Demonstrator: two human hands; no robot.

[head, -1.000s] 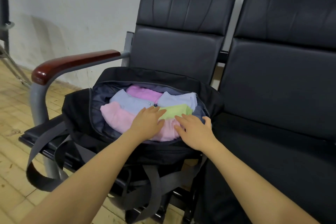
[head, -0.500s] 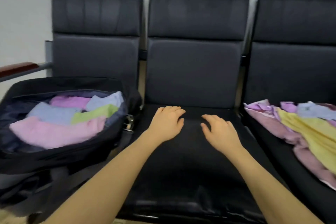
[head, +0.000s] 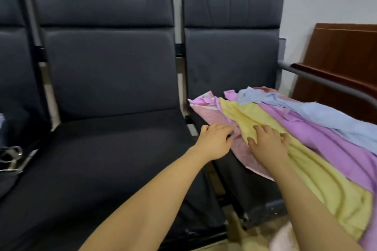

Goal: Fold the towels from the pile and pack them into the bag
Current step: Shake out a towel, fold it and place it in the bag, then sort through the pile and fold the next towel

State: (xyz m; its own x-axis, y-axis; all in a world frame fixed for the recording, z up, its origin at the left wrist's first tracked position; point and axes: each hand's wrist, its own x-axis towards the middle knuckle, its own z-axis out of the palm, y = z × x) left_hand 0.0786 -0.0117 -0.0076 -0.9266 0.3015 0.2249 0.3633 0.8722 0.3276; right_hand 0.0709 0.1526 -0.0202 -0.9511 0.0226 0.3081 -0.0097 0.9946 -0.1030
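Lying in a loose heap on the right-hand seat [head: 234,161], at about 3 o'clock from the middle of the view, the towels are overlapping one another: a yellow towel [head: 318,181] is draping over a pink towel [head: 242,146], a purple towel [head: 318,134] is running alongside it toward 2 o'clock, and a pale blue towel [head: 326,114] is sitting on the far side of the pile. All 4 are looking soft, light and limp, so they are likely going to sag and drag their neighbours along rather than lift cleanly; taking one by a free edge or by 2 corners is looking like the surest hold, and the yellow one, being on top at the near edge, is looking like the easiest to peel off. The left hand [head: 215,141] is reaching onto the pink towel's near edge with its fingers curling down, and whether it is actually pinching the cloth I cannot tell. The right hand [head: 265,144] is resting on the yellow towel with its fingers spread and bent, the tips pressing into the fabric and bunching it slightly, which is reading as the start of a grab rather than a closed hold. Only a dark sliver of the bag [head: 9,161] is showing at 9 o'clock, well apart from the pile, with the middle seat [head: 106,169] lying between them
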